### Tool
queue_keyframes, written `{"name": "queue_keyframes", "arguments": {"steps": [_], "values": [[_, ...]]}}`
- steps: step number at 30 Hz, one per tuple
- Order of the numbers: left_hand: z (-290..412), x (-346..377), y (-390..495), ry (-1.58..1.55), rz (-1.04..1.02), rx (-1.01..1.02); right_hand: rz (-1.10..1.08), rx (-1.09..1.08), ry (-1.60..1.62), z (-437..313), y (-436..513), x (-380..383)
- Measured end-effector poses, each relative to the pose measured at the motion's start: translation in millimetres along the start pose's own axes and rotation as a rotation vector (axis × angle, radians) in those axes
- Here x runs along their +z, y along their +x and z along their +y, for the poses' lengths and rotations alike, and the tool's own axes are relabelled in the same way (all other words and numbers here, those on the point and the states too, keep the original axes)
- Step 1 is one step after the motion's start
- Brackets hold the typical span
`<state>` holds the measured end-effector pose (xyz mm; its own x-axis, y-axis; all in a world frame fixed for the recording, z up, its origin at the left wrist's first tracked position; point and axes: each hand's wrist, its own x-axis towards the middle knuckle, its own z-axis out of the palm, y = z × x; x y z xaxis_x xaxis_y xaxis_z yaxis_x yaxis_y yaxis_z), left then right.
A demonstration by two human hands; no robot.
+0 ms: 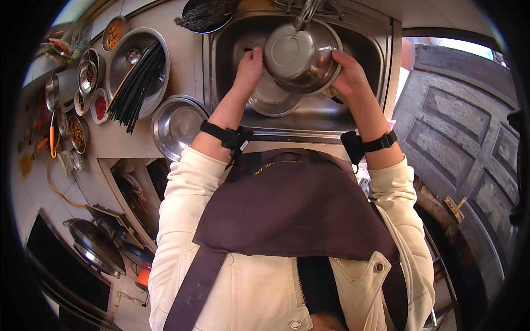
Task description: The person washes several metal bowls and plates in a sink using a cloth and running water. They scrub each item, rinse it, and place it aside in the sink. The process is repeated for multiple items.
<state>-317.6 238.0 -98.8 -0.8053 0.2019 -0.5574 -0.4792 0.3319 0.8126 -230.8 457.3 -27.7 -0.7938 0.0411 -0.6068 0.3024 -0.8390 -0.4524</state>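
A stainless steel bowl (304, 58) is tilted beneath the tap (305, 18) over the metal sink (314, 120). It seems to be turned with its base upward, and a thin stream of water falls on it. My left hand (250, 69) is at the bowl's left side, its fingers partly hidden. My right hand (350, 75) grips the rim on the right, thumb on top. Below the held bowl, a second steel vessel (275, 99) lies in the sink, partly covered. A dark-ended item shows near my right hand, too hidden to name.
Left of the sink stand stacked steel bowls (178, 124) and a large basin (159, 97) bearing dark strips (138, 87). A bowl of dark shredded food (207, 16) sits by the sink's back left corner. Small ingredient bowls (77, 132) line the counter; a panelled door (451, 116) stands right.
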Motion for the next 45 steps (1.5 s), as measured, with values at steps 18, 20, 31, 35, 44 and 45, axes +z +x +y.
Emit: {"name": "queue_keyframes", "arguments": {"steps": [18,20,31,35,44,45], "values": [[19.4,-28.5,15.3,-0.89,-0.093,-0.605,0.185,0.039,0.31,14.0,76.4,9.3],[26.6,-26.1,13.7,-0.908,-0.104,-0.576,0.194,0.054,0.274,9.8,71.7,5.8],[49.7,19.6,-2.0,-0.549,-0.327,-0.375,0.312,-0.074,0.303,-6.5,29.9,-37.8],[35.1,20.6,4.6,-0.61,-0.324,-0.385,0.221,0.042,0.167,-3.9,17.5,-53.0],[23.2,-0.1,5.9,-0.566,-0.09,-0.148,0.202,0.202,-0.166,4.5,41.5,-49.0],[26.4,-1.1,2.7,-0.503,-0.034,-0.06,0.238,0.216,-0.234,6.5,47.3,-47.1]]}}
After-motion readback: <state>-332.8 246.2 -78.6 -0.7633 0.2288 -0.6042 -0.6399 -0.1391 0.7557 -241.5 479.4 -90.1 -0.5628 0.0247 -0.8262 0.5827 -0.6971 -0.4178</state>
